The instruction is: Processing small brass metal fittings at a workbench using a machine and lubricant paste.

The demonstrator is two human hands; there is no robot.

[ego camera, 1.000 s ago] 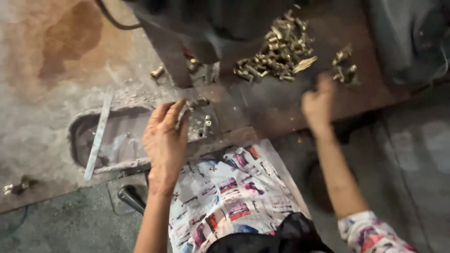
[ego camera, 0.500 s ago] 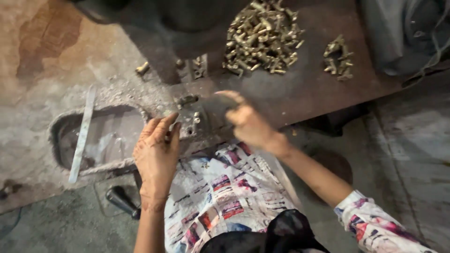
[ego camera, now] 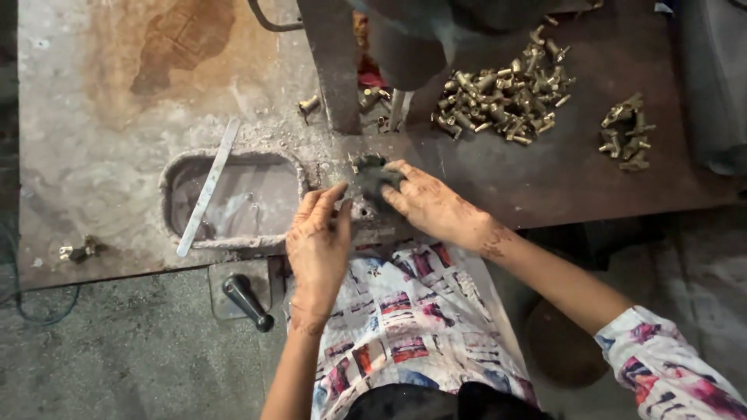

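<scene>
— Your right hand [ego camera: 424, 204] has come back from the brass heap [ego camera: 502, 97], fingers now curled over the dark fixture [ego camera: 372, 173] at the bench edge.

— And your left hand [ego camera: 319, 241] lies open, flat beside it, steadying.

At the centre of the frame, the right hand [ego camera: 426, 204] grips a dark round fixture [ego camera: 372, 177] on the metal table [ego camera: 117, 140]. The left hand [ego camera: 317, 239] rests just beside it. A large heap of brass fittings [ego camera: 502, 95] lies upper right, a smaller pile [ego camera: 626, 132] beyond.
</scene>
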